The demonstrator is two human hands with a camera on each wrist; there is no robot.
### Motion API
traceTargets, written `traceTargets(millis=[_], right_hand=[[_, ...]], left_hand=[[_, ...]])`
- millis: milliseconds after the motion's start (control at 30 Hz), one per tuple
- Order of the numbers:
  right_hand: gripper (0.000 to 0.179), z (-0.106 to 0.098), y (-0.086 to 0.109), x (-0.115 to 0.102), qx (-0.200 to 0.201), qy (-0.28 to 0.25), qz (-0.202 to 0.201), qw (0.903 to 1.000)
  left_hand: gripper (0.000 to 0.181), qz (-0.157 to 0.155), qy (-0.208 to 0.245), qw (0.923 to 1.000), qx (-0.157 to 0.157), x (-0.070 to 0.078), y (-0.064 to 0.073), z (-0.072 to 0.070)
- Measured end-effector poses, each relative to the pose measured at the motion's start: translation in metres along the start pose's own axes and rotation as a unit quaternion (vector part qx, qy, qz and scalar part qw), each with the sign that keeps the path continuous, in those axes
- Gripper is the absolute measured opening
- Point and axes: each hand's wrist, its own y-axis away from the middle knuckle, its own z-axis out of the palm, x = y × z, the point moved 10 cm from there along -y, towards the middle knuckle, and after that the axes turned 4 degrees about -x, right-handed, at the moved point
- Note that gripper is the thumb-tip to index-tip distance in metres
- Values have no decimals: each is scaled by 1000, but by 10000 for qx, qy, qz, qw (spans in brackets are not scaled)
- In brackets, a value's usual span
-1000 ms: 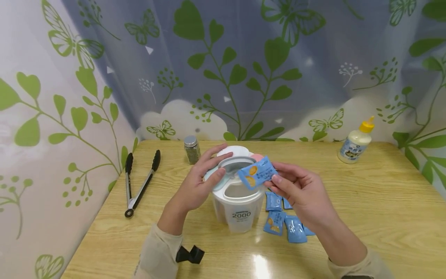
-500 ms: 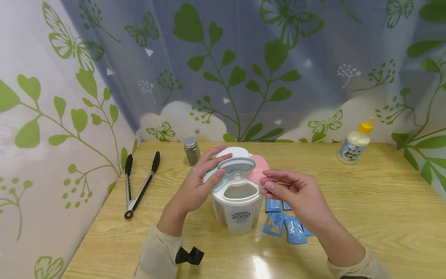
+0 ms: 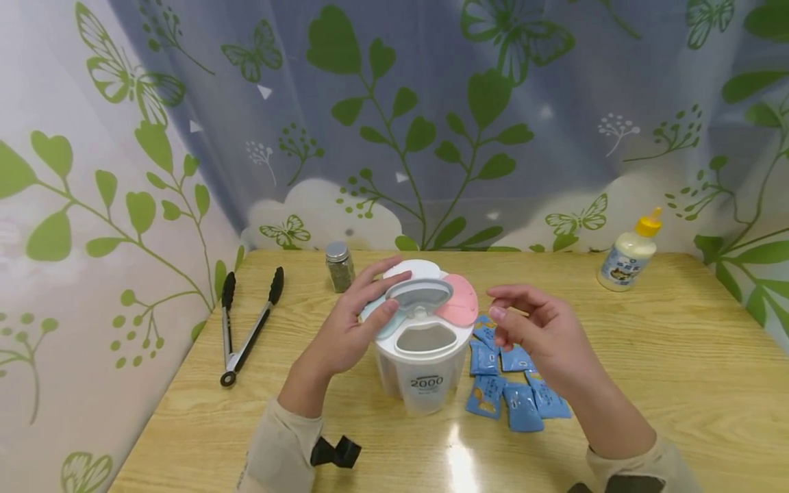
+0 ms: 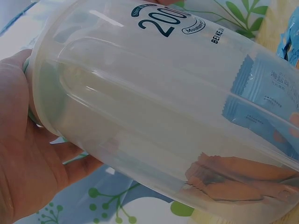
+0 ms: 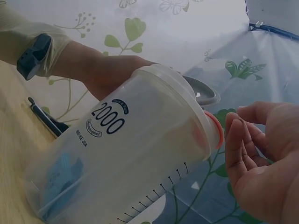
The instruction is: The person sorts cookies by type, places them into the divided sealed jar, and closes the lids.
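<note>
A clear plastic canister (image 3: pixel 427 385) marked 2000 stands in the middle, its lid split into white, pink and pale blue sections. The front flap (image 3: pixel 420 293) is raised, baring the opening below it. My left hand (image 3: pixel 346 334) rests on the lid's left side, fingers spread and thumb beside the flap. Right of the canister, above several blue snack packets (image 3: pixel 522 407) on the table, my right hand (image 3: pixel 548 342) is empty with loosely bent fingers. Through the canister wall, the left wrist view shows a blue packet (image 4: pixel 267 93) and brown packaging (image 4: pixel 233 179) low inside.
Metal tongs (image 3: pixel 249 335) with black tips lie at the left of the wooden table (image 3: pixel 653 356). A spice jar (image 3: pixel 340 267) stands behind my left hand. At the back right is a bottle (image 3: pixel 626 259) with a yellow spout. A patterned curtain (image 3: pixel 555 157) hangs behind.
The blue packet that my right hand held over the canister has left the fingers. That hand has drawn back to the right, uncovering the pink section and more packets. My left hand stays in place.
</note>
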Motion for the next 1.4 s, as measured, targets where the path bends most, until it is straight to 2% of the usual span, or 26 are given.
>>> traceTargets(millis=[300,533,833,1100,1400], right_hand=[[22,-16,-7,2,-59,335,-158,9993],[20,-30,-15,24,-20,637,271,9976],[23,-45,-23,49,-99,1050,552,9929],[44,-57,-28,85,-529,1435,992,9832],[56,-72,-28,112,-384,1703,1419,9744]], left_hand=[[41,-10,22,10000,-18,0,0,0],[42,-37,-1,10000,-6,0,0,0],[42,-44,-40,10000,8,0,0,0],[42,-86,-52,9999,10,-1,0,1],[42,-128,-62,9999,14,-2,0,0]])
